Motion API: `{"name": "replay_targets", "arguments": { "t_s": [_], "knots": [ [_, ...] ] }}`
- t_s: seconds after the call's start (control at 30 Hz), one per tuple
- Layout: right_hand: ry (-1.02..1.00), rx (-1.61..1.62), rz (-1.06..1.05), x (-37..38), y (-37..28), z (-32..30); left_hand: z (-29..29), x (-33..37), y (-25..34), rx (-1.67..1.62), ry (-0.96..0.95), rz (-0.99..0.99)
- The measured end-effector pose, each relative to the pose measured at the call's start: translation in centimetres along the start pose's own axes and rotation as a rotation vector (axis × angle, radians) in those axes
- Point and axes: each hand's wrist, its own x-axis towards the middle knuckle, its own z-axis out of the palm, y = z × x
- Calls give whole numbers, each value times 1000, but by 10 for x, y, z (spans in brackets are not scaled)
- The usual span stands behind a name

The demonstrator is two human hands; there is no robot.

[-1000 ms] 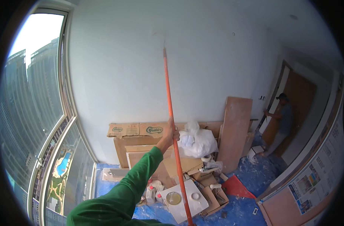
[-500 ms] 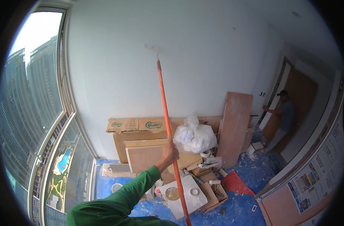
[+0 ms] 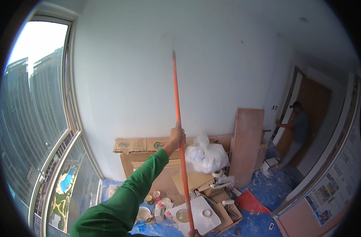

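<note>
My left hand point(image 3: 177, 135), at the end of a green sleeve, is wrapped round the middle of a long orange pole point(image 3: 175, 87). The pole rises almost upright in front of a pale wall point(image 3: 121, 79). A whitish, blurred shape, probably a paint roller point(image 3: 166, 39), shows against the wall at its top end. At the lower edge of the picture, my right hand point(image 3: 194, 233) closes on the pole's lower part, mostly cut off by the frame. Beneath the pole lies a white board point(image 3: 206, 225) carrying a tape roll point(image 3: 206, 213) and a round lid point(image 3: 182, 215).
Cardboard and panels point(image 3: 129, 160) lean on the wall beside a white plastic bag point(image 3: 208, 158) and a tall board point(image 3: 245, 146). Buckets point(image 3: 144, 213), bottles and boxes point(image 3: 228, 211) crowd the blue-covered floor. Windows line the left. A co-worker point(image 3: 299, 126) stands by a door at right.
My left hand and the pole have moved up, and the pole's top has shifted right. My right hand now shows at the lower edge. The view has tilted upward slightly.
</note>
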Motion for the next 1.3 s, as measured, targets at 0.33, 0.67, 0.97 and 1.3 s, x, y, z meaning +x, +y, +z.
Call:
{"name": "replay_targets", "arguments": {
  "t_s": [0.33,0.67,0.97,1.3],
  "knots": [
    [80,-170,-119,119,-122,19,44,9,82,73,-71,149],
    [157,-214,-324,200,-273,-10,95,13,185,51,-151,306],
    [151,-317,-234,202,-297,-22,108,22,203,94,-154,322],
    [164,-308,-251,192,-270,-36,118,18,183,127,-124,322]
  ]
}}
